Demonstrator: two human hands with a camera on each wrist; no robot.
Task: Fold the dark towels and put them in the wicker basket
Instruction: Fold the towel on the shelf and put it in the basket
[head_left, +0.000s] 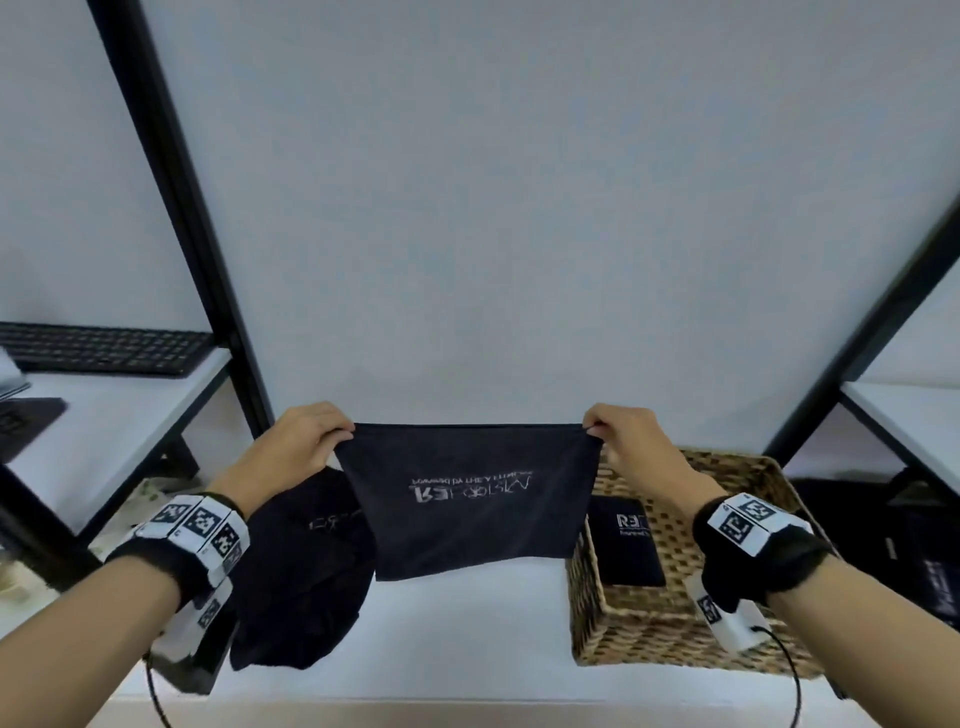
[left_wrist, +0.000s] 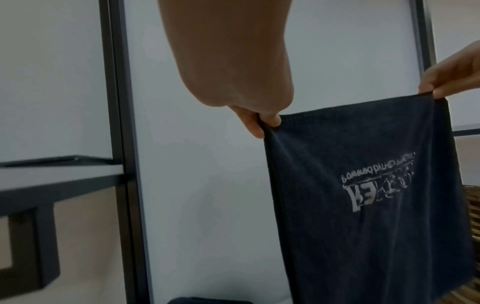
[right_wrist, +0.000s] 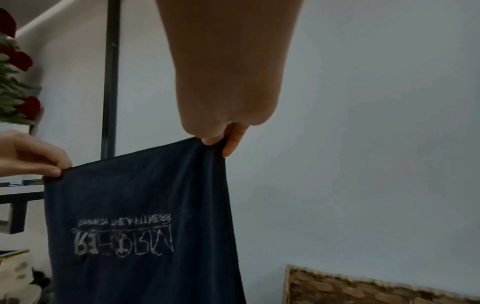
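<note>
A dark towel (head_left: 470, 499) with white lettering hangs spread in the air above the white table (head_left: 467, 634), print upside down. My left hand (head_left: 311, 441) pinches its upper left corner and my right hand (head_left: 618, 434) pinches its upper right corner. The left wrist view shows the towel (left_wrist: 363, 195) hanging from my left hand (left_wrist: 262, 121), and the right wrist view shows the towel (right_wrist: 145, 222) below my right hand (right_wrist: 221, 142). A pile of dark towels (head_left: 306, 577) lies at the left. The wicker basket (head_left: 675, 623) at the right holds a folded towel (head_left: 628, 540).
Black frame posts (head_left: 171, 208) rise at the left and right of the white back wall. A side shelf (head_left: 104, 415) at the left carries a keyboard (head_left: 104, 348). Dark gear sits low at the right (head_left: 924, 545). Cables hang from both wrist units.
</note>
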